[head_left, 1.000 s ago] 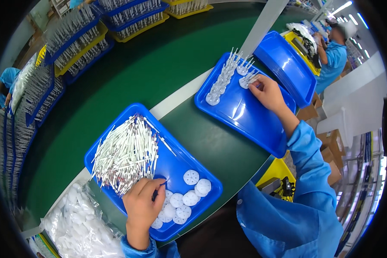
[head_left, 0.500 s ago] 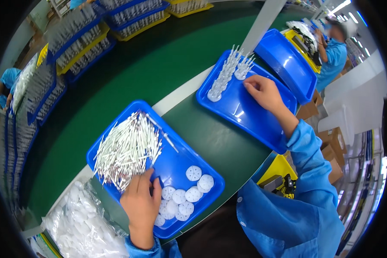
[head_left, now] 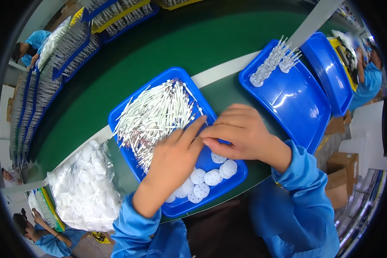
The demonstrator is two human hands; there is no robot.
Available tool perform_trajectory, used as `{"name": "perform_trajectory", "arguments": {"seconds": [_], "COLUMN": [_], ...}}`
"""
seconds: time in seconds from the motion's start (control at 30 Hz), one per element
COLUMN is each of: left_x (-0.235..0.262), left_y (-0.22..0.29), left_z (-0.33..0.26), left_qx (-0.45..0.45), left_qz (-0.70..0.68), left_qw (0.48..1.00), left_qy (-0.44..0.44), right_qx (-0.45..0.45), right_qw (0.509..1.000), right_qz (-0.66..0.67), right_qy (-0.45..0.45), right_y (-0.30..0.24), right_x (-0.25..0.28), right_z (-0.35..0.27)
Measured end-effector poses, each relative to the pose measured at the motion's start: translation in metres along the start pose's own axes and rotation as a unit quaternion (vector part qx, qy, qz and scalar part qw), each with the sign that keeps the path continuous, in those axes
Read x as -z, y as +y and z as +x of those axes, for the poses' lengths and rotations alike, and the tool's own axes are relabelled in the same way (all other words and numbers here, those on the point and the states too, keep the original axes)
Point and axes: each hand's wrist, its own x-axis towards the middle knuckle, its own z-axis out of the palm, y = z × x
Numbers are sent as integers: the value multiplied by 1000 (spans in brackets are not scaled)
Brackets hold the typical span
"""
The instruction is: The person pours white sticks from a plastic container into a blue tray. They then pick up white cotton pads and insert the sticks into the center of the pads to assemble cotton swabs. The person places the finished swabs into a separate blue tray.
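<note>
Over the right side of a blue tray (head_left: 116, 118), my left hand (head_left: 176, 157) and my right hand (head_left: 245, 133) meet at their fingertips. The fingers of both are pressed together; whatever lies between them is hidden. Under and beyond my left hand spreads a heap of thin white sticks (head_left: 155, 109) with some dark ends. Round white discs (head_left: 213, 177) with small holes lie at the tray's near end, some overlapping. Further right, another blue tray (head_left: 296, 109) holds a row of discs with upright sticks (head_left: 268, 64) and a separate stick-filled disc (head_left: 289, 61).
A clear bag of white pieces (head_left: 88, 189) lies left of the near tray. An empty blue tray (head_left: 331, 73) rests beside the far one. A pale post (head_left: 316, 21) rises behind it. Stacked trays of sticks (head_left: 79, 56) line the far left. Several people in blue work around.
My right hand has left the far tray and come to my left hand over the near tray. My left hand has lifted from beside the sticks toward it. The view has shifted.
</note>
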Motion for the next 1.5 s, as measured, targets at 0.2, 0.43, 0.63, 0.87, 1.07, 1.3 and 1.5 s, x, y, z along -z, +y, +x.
{"name": "perform_trajectory", "arguments": {"seconds": [0.2,0.43,0.63,0.87,1.07,1.3,1.5], "left_x": [3,21,53,42,47,11,-6], "left_y": [-17,-36,-13,3,-16,-16,-29], "left_z": [21,-15,-30,-59,-50,-31,-32], "left_qx": [-61,-49,15,75,206,178,176], "left_qz": [-5,30,-33,-132,-280,-578,-523], "left_qw": [998,998,999,986,934,719,755], "left_qy": [-22,-16,5,-66,77,344,354], "right_qx": [-110,-200,-219,41,110,-94,-287], "right_qw": [979,961,959,997,963,983,881], "right_qz": [91,162,166,-30,-194,24,375], "right_qy": [144,97,64,-62,-151,-153,27], "right_y": [26,41,43,23,0,-16,-9], "right_x": [-32,-52,-47,-32,-47,-43,-49], "right_z": [29,10,8,16,19,35,6]}}
